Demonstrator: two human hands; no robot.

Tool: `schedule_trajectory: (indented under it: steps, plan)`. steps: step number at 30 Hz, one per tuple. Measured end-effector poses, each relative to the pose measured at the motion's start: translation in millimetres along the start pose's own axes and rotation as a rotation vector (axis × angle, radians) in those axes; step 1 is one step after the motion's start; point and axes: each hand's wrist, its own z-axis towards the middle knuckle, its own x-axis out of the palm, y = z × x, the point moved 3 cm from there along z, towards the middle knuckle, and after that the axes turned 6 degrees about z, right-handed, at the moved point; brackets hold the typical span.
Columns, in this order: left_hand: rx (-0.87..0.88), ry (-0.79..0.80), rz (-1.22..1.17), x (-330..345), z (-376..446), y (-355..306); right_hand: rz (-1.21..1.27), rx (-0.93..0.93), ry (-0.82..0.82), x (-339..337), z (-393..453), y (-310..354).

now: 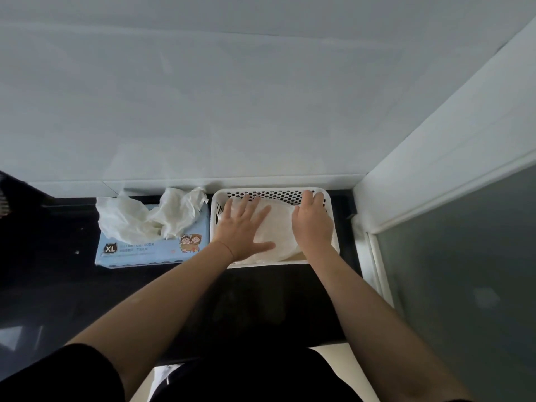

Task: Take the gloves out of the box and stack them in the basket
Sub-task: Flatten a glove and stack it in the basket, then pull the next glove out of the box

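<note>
Hands: left hand (245, 227) & right hand (311, 224) flat, apart, pressing gloves (277, 230) in basket (333, 224).
Risk: springy pile may puff up on release; box (139, 252) gloves (145, 219) could snag.

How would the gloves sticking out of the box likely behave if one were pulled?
Probably floppy: the gloves sag in crumpled folds over the box. Likely very light, being thin and translucent. They bunch together at the opening, so pulling one may drag out others.

basket (333, 242): white perforated plastic, matt | gloves (278, 227): thin translucent film | box (139, 253): printed card | counter (261, 300): glossy black
</note>
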Motion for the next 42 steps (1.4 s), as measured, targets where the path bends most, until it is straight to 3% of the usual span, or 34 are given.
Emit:
schedule_trajectory:
  steps: [4,6,8,10,14,21,26,29,31,33,37,42]
  plan:
    - [-0.125,-0.451,-0.176,-30,-23,31,0.141,-0.167,0.027,-2,-6,42]
    - [-0.289,-0.561,-0.220,-36,-38,61,0.227,-0.217,0.054,3,-11,71]
    - [-0.454,-0.513,-0.218,-37,-54,93,0.285,-0.233,0.075,10,-18,100]
    - [-0.548,-0.345,-0.233,-34,-67,120,0.317,-0.239,0.094,16,-28,122]
    - [-0.590,-0.182,-0.290,-36,-83,158,0.381,-0.187,0.142,21,-43,147]
    - [-0.443,-0.393,-0.340,-74,-109,175,0.422,-0.116,0.151,5,-49,169]
    - [-0.432,-0.515,-0.592,-106,-121,183,0.538,-0.047,0.175,-6,-46,171]
    - [-0.404,-0.513,-0.949,-131,-127,182,0.774,0.054,0.192,-23,-46,174]
    - [-0.384,-0.478,-1.238,-142,-130,178,1.055,0.175,0.246,-31,-46,177]
    - [-0.335,-0.458,-1.372,-148,-131,175,1.321,0.254,0.329,-41,-45,181]
    - [-0.288,-0.414,-1.352,-150,-133,167,1.478,0.173,0.430,-53,-46,183]
    - [-0.436,-0.485,-1.269,-137,-133,177,1.445,0.187,0.317,-52,-44,173]
